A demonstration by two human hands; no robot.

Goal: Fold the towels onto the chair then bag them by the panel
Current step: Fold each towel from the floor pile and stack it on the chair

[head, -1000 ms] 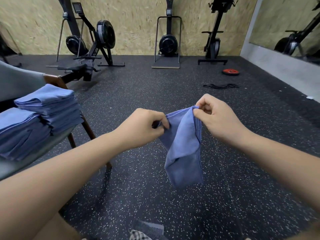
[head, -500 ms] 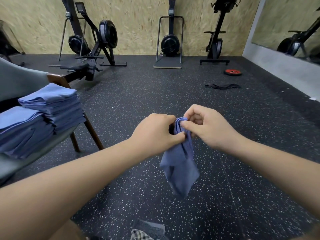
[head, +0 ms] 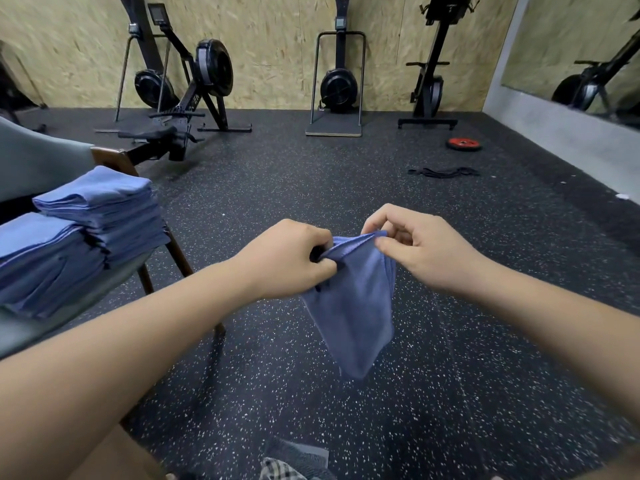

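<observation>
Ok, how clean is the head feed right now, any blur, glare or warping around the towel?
Head view: towel, left hand and right hand are sharp; far wall at upper left looks slightly smeared; the wide lens stretches the forearms at the edges; light is even, no glare.

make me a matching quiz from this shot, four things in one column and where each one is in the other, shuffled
1 hanging blue towel
2 folded towel stacks
3 red weight plate
4 middle exercise machine

A on the chair seat
B against the wooden wall
C pinched by left hand and right hand
D lying flat on the floor, far right

Pairs: 1-C, 2-A, 3-D, 4-B
</observation>
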